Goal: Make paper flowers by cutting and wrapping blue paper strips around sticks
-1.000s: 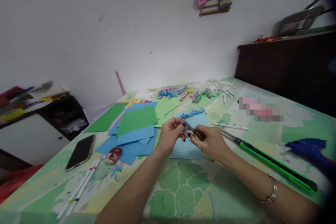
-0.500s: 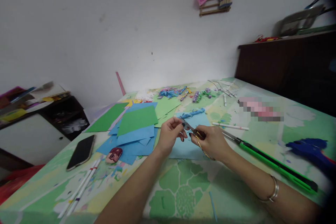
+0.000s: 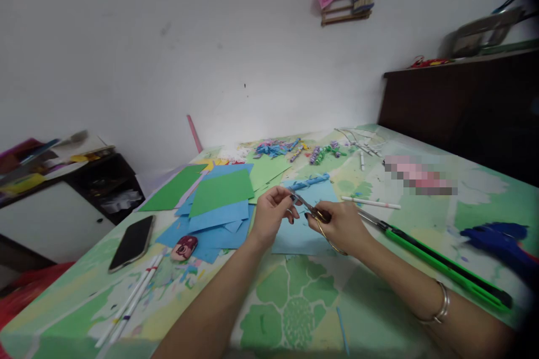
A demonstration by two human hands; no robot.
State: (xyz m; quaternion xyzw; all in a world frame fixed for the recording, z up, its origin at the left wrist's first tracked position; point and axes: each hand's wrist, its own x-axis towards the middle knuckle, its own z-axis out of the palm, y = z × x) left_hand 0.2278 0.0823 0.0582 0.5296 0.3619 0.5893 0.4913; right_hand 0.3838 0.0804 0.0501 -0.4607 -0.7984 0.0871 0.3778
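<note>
My right hand (image 3: 341, 225) is closed round the gold handles of a pair of scissors (image 3: 306, 205), whose blades point left and away from me. The blade tips reach the fingers of my left hand (image 3: 272, 214), which are pinched together; whatever small piece they hold is too hidden to name. Both hands are above a light blue sheet of paper (image 3: 290, 238). Just beyond the fingers, a blue rolled paper stick (image 3: 309, 181) with small curled cuts lies across the sheet's far part.
Green and blue paper sheets (image 3: 221, 193) are stacked at left, near a phone (image 3: 132, 243) and a round pinkish case (image 3: 184, 248). A green utility knife (image 3: 446, 266) lies by my right forearm. Curled paper pieces (image 3: 273, 148) sit at the back; a blue tool (image 3: 492, 238) is at right.
The whole view has shifted very slightly. My left hand has edged a little left; the scissors stay at its fingertips, with their blades looking slightly more closed.
</note>
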